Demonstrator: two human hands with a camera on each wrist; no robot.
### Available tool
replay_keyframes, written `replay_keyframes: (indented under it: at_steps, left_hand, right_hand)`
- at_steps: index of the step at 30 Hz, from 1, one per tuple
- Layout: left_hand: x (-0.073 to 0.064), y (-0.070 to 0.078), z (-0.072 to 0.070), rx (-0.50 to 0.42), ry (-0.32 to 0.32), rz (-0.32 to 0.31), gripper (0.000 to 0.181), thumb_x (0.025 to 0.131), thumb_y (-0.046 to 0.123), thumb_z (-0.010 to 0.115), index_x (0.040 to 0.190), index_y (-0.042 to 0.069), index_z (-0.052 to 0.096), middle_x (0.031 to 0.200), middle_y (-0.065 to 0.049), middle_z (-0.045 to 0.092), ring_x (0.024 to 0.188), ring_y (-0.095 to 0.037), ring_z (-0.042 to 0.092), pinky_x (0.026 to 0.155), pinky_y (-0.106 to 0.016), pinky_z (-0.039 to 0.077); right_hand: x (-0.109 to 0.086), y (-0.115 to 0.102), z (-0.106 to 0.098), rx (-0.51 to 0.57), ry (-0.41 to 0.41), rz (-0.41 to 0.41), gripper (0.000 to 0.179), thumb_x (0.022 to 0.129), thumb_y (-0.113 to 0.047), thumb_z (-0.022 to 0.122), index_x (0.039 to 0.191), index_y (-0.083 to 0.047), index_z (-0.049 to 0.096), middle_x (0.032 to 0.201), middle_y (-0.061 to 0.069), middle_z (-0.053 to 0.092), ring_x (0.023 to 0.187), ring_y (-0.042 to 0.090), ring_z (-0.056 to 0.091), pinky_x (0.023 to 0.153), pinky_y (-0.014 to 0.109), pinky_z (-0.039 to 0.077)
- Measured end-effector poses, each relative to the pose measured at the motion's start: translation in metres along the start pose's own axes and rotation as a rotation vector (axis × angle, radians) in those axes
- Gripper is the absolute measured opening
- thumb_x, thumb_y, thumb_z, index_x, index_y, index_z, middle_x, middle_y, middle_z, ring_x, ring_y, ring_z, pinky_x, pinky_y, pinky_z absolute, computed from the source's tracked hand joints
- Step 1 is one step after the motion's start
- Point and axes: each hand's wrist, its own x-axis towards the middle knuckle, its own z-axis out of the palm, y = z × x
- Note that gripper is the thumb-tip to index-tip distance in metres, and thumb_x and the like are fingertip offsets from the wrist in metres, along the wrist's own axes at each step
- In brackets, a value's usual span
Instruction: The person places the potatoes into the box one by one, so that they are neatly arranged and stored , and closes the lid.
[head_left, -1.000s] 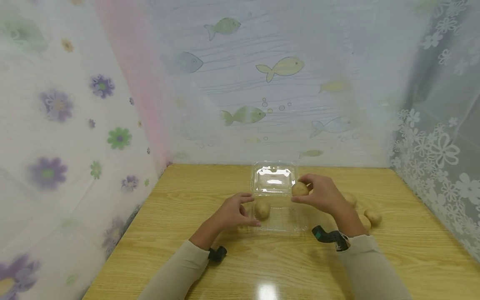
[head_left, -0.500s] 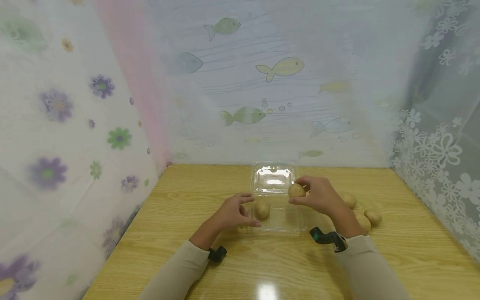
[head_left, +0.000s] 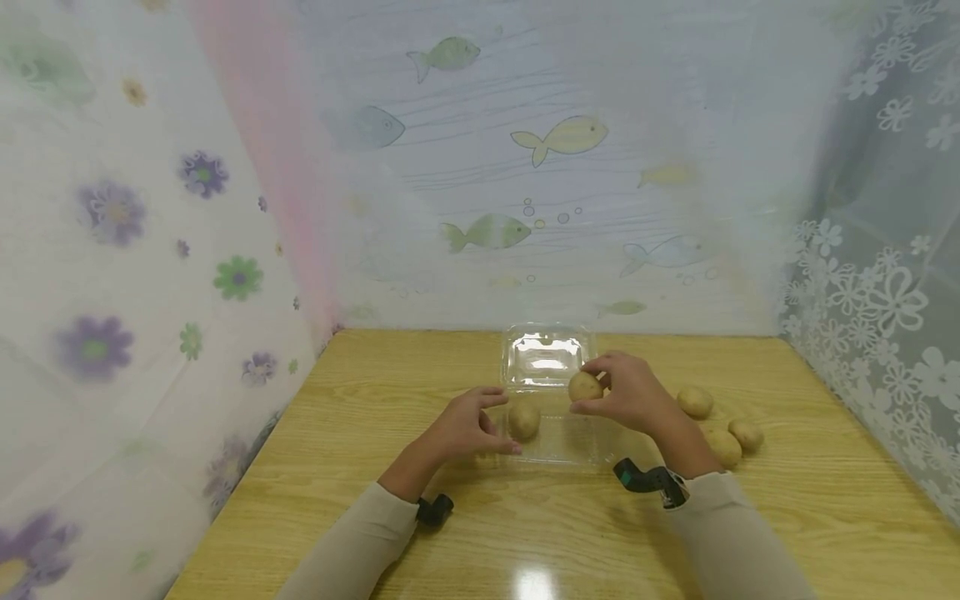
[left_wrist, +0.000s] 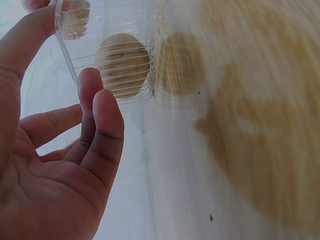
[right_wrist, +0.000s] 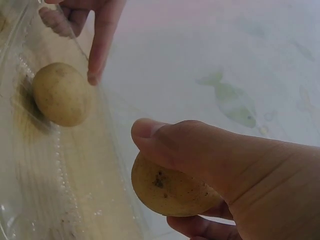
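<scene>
A wood-grain worktop (head_left: 450,533) sits among sheets (head_left: 465,175) printed with fish and flowers. Over the clear plastic clamshell (head_left: 562,437), its lid folded back, the right hand (head_left: 633,392) pinches a potato (head_left: 583,387) between thumb and fingers. The left hand (head_left: 461,425), loosely spread, brackets the clamshell's left end beside a second potato (head_left: 523,420); three other potatoes (head_left: 695,402) lie rightward. Only the right wrist view reveals dark blemishes (right_wrist: 159,180) on the held potato.

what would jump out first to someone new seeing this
Likely the potato pinched in the right hand, at the right side of the clear box. A second potato sits in its left part, beside the left hand. Pale fish on the back wall also draw the eye.
</scene>
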Motion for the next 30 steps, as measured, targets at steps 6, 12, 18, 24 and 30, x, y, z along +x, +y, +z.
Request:
replay_keyframes:
  at_steps: [6, 12, 18, 24, 30]
  left_hand:
    - [-0.001, 0.002, 0.0, -0.015, 0.005, 0.004, 0.092, 0.076, 0.039, 0.094, 0.152, 0.008, 0.052, 0.159, -0.007, 0.048, 0.073, -0.011, 0.068, 0.066, -0.028, 0.058]
    - [-0.001, 0.003, 0.0, -0.014, 0.009, -0.004, 0.092, 0.075, 0.039, 0.094, 0.151, 0.009, 0.053, 0.158, -0.005, 0.048, 0.075, -0.011, 0.069, 0.067, -0.029, 0.058]
    - [-0.001, 0.002, 0.0, -0.003, 0.005, 0.003, 0.094, 0.075, 0.041, 0.094, 0.152, 0.01, 0.052, 0.158, -0.006, 0.049, 0.074, -0.01, 0.069, 0.068, -0.027, 0.058]
    - [-0.001, 0.002, 0.0, -0.004, 0.001, 0.0, 0.093, 0.075, 0.042, 0.094, 0.152, 0.009, 0.052, 0.161, -0.003, 0.045, 0.074, -0.01, 0.069, 0.067, -0.027, 0.058]
    - [-0.001, 0.002, 0.0, 0.003, 0.006, -0.003, 0.093, 0.075, 0.042, 0.094, 0.152, 0.011, 0.053, 0.158, -0.003, 0.048, 0.074, -0.01, 0.068, 0.067, -0.027, 0.058]
  right_hand:
    - [0.001, -0.003, 0.001, -0.002, -0.017, -0.002, 0.061, 0.076, -0.037, 0.094, 0.122, -0.003, 0.073, 0.117, 0.01, 0.068, 0.092, 0.021, 0.07, 0.075, 0.034, 0.058]
    - [0.002, -0.006, 0.004, 0.015, -0.032, -0.003, 0.059, 0.077, -0.035, 0.093, 0.122, -0.003, 0.073, 0.113, 0.009, 0.069, 0.092, 0.022, 0.071, 0.073, 0.033, 0.058]
    - [0.003, -0.007, 0.007, 0.002, -0.032, -0.011, 0.06, 0.077, -0.037, 0.093, 0.122, -0.002, 0.073, 0.111, 0.009, 0.072, 0.092, 0.023, 0.072, 0.075, 0.035, 0.059]
    - [0.003, -0.008, 0.009, -0.02, -0.03, -0.027, 0.058, 0.079, -0.037, 0.092, 0.122, -0.003, 0.074, 0.11, 0.008, 0.073, 0.091, 0.021, 0.071, 0.078, 0.037, 0.059]
    - [0.004, -0.008, 0.012, -0.014, -0.035, -0.022, 0.054, 0.078, -0.035, 0.092, 0.119, -0.005, 0.076, 0.106, 0.004, 0.076, 0.089, 0.017, 0.07, 0.078, 0.037, 0.059]
